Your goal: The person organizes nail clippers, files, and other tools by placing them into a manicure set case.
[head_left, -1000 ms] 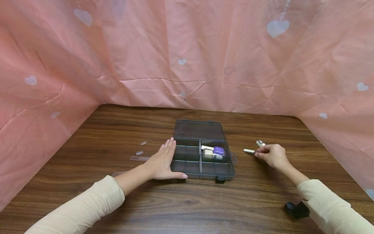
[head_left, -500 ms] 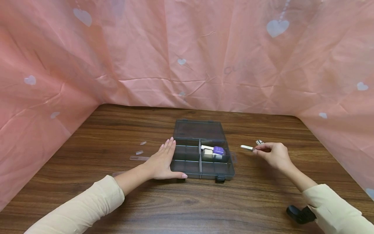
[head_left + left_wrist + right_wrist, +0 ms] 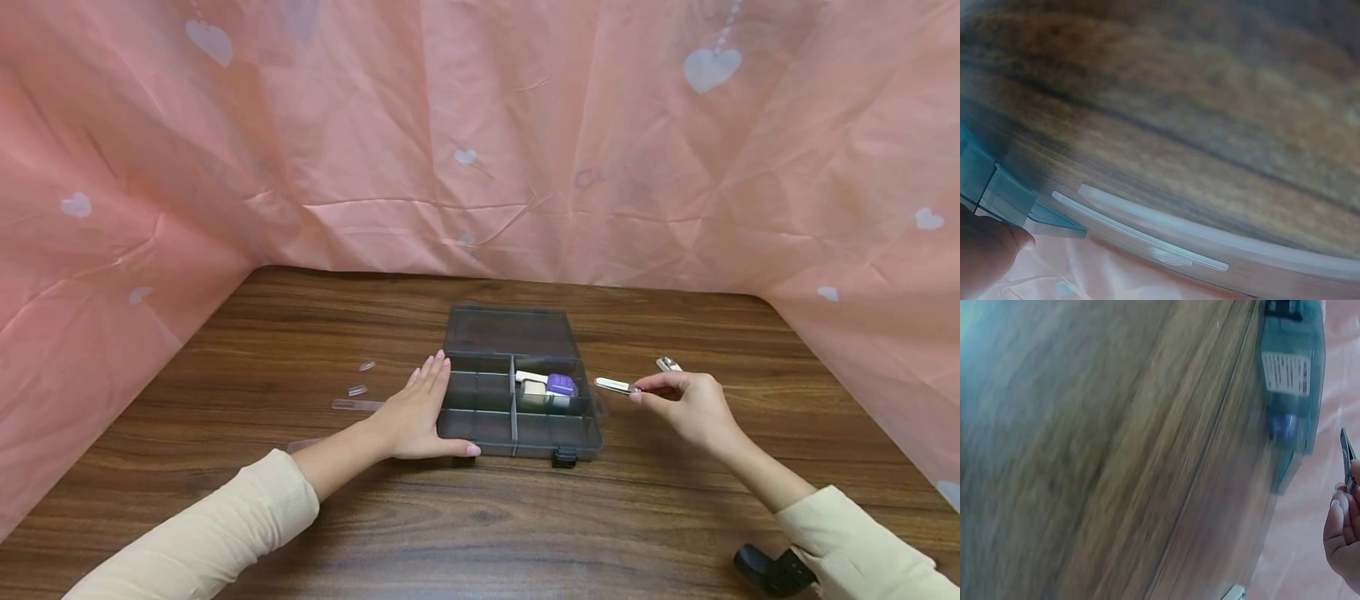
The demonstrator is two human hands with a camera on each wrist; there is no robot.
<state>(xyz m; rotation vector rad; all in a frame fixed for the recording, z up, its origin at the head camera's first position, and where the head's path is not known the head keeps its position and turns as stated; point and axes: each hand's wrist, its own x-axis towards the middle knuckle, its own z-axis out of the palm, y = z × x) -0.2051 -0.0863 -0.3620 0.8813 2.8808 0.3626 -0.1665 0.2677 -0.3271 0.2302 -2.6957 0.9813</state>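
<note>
A dark translucent divider box (image 3: 558,450) lies on the table with its lid folded back. My left hand (image 3: 420,417) rests against its left side, fingers straight along the wall and thumb at the front edge. My right hand (image 3: 690,408) pinches a small silver nail clipper (image 3: 615,386) by one end, just right of the box. The held clipper (image 3: 1345,447) also shows in the right wrist view, above the table. Behind the right fingers lies a second nail clipper (image 3: 666,364), partly hidden. A purple nail polish bottle (image 3: 561,384) and a cream one (image 3: 534,393) lie in the back right compartment.
Left of the box lie two clear nail tips (image 3: 367,366) and a clear flat strip (image 3: 352,406). Another long clear strip (image 3: 1222,234) runs under the left forearm. A black object (image 3: 772,571) shows beside the right sleeve. Pink curtains (image 3: 375,167) surround the table.
My right hand has lifted the nail clipper and carried it left toward the box, uncovering more of the second clipper. The left hand has stayed in place.
</note>
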